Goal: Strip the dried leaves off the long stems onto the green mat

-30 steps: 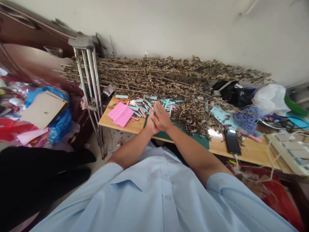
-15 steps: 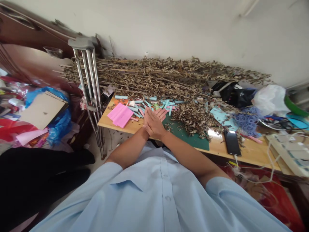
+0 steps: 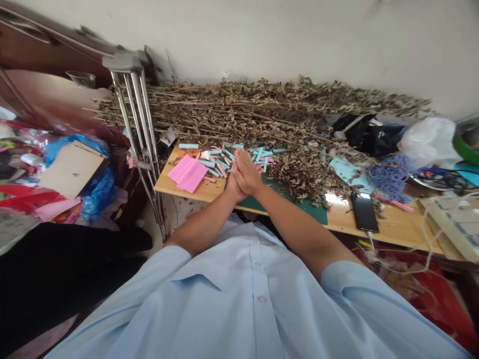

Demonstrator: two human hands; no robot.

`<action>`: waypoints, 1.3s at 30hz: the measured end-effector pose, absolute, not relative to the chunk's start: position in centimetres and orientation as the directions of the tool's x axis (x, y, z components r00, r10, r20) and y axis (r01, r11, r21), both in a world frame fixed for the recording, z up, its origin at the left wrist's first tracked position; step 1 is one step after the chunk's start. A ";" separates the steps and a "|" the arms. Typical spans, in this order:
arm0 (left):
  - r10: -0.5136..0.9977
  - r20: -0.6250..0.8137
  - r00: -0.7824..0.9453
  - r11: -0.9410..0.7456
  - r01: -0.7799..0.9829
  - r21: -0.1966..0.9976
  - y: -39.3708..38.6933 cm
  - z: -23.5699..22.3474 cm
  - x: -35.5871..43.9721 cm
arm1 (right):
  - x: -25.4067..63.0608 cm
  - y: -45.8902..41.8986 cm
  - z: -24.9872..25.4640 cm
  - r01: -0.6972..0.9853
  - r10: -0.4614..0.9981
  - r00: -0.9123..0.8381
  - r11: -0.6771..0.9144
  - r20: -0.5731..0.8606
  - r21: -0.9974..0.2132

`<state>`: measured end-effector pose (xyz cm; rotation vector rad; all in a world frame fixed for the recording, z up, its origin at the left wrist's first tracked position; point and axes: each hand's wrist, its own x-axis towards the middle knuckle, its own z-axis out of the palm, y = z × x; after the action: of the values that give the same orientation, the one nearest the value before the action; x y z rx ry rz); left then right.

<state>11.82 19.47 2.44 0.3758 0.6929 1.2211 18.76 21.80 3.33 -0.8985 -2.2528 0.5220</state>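
Note:
My left hand (image 3: 233, 186) and my right hand (image 3: 247, 173) are pressed palm to palm above the front of the green cutting mat (image 3: 316, 213). The right hand covers much of the left, its fingers stretched out and held together. Whatever lies between the palms, if anything, is hidden. Just beyond the fingertips are scattered blue and pink paper rolls (image 3: 208, 163). Sheets of pink paper (image 3: 187, 173) lie to the left of the hands. A heap of crumbled dry leaves (image 3: 303, 174) rests on the mat to the right.
Long dried leafy stalks (image 3: 239, 109) line the wall side of the wooden table (image 3: 179, 193). Metal crutches (image 3: 137, 114) stand at its left end. To the right are a phone (image 3: 364, 212) on a cable, blue yarn (image 3: 392, 174) and a white plastic bag (image 3: 428, 142).
The palms rub against each other. Half a second ago the left fingers showed out to the right beneath the right hand; now the hands are lined up again, pointing away from me. The view shifted slightly.

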 end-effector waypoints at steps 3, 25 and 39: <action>0.937 -0.270 0.223 0.342 -0.749 0.568 19.3 2.5 11.5 | 20.2 23.3 2.8 0.492 0.783 -0.484 0.612 0.391 -0.619; 0.944 -0.291 0.154 0.324 -0.273 0.906 19.3 -0.5 7.6 | 29.1 19.5 -1.1 0.632 0.754 -0.617 0.646 0.225 -0.428; 0.981 -0.119 0.151 0.082 0.227 0.970 19.1 -0.7 7.3 | 27.1 19.5 -0.3 0.595 0.850 -0.429 0.520 0.306 -0.612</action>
<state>7.31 19.08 -0.74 1.3644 1.2888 0.8990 27.13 19.46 -0.34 -1.1713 -2.1712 0.5620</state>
